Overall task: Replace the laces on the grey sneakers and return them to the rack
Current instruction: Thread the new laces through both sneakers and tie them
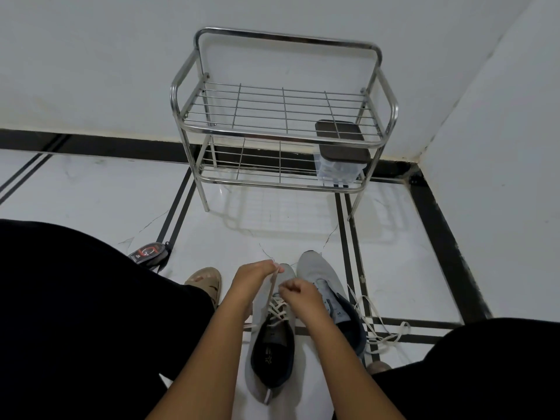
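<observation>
- Head view: the left hand [253,278] pinches a white lace end [274,281], drawn up from the grey sneaker [272,344] lying on the floor directly beneath both hands.
- The right hand [298,294], fingers curled, pinches the lacing over the eyelets.
- A second grey sneaker [325,286] lies just right of the right hand, a loose lace [381,331] beyond it.
- The metal rack [281,116] stands well ahead of both hands.
</observation>
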